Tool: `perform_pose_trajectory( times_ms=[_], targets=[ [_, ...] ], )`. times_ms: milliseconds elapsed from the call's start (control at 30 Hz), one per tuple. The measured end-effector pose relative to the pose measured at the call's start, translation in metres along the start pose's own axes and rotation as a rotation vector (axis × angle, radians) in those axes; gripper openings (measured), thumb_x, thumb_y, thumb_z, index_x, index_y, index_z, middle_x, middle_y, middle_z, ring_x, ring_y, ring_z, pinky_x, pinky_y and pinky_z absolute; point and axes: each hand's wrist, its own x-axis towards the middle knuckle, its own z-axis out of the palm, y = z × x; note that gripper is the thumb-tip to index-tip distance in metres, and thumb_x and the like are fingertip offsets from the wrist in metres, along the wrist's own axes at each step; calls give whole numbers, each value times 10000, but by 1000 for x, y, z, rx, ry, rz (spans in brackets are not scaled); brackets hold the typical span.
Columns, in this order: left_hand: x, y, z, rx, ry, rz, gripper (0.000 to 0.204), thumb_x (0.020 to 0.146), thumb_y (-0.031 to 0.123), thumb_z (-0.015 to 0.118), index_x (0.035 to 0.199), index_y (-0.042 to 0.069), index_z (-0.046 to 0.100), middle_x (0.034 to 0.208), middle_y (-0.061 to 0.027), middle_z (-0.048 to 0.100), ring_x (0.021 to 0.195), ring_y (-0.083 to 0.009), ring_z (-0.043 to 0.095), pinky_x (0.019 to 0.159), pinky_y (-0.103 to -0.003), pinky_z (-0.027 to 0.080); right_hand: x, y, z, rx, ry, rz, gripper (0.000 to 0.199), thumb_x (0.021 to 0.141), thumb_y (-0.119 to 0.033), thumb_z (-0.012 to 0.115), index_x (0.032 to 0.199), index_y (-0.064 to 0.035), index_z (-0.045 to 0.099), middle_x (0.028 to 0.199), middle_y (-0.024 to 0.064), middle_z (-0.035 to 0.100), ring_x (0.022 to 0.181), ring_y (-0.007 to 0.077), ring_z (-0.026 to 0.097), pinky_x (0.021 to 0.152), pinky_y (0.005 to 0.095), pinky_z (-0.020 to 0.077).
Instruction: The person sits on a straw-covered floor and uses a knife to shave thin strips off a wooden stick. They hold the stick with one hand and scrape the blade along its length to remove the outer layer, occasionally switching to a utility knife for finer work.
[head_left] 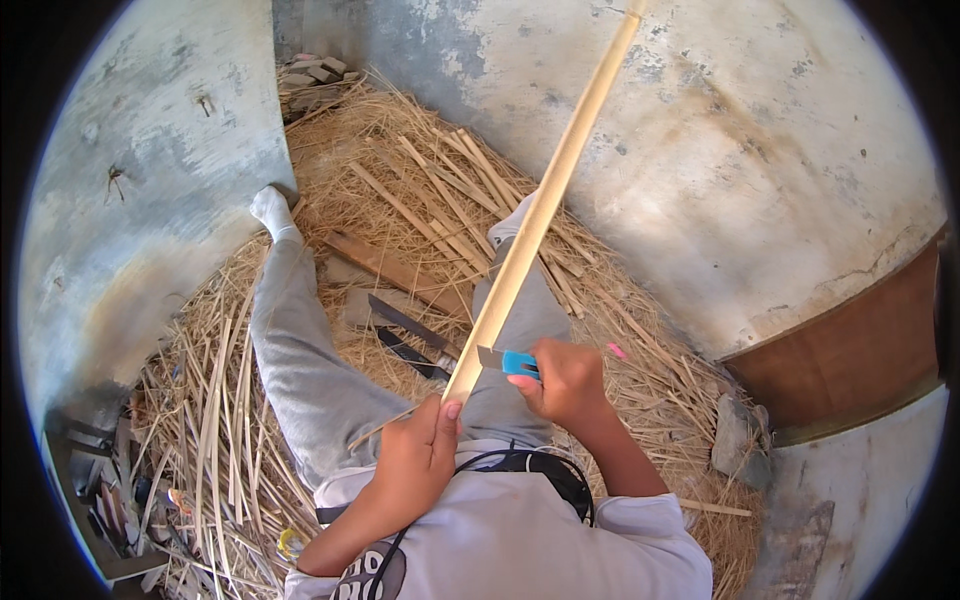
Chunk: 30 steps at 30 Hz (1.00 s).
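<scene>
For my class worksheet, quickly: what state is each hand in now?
Left hand: closed, holding the pale strip near its lower end.
Right hand: closed, holding the blue cutter.

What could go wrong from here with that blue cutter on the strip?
If the blue cutter slips downward, its blade could cut the left hand, which grips the pale strip close by. A sideways slip might nick the right leg beneath. The dark long-bladed tool lying left of that leg could also cut if bumped.
</scene>
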Motion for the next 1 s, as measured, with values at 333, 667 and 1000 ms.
perform_pose_trajectory(
  times_ms=[333, 667, 1000],
  targets=[
    [10, -2, 15, -36, 94, -39, 321, 1077, 230, 473, 866, 1, 552, 615, -177, 578, 516, -337, 610, 505, -405, 463, 34, -38, 22, 498, -31, 341, 243, 815, -217, 724, 798, -42, 557, 623, 111, 546, 506, 264, 542, 505, 352, 443],
    [12, -16, 37, 35, 93, -65, 327, 1082, 274, 452, 904, 11, 529, 631, -210, 589, 541, -412, 601, 510, -467, 461, 75, 16, 81, 464, 270, 489, 107, 790, -102, 686, 753, -17, 632, 655, 157, 638, 589, 298, 649, 552, 401, 468],
    [14, -9, 30, 7, 57, -31, 318, 1080, 249, 457, 902, 0, 545, 658, -209, 613, 553, -397, 628, 520, -460, 480, 89, 43, 42, 125, 162, 355, 132, 792, -155, 710, 717, -76, 635, 624, 160, 630, 611, 369, 658, 560, 437, 502]
  ],
)
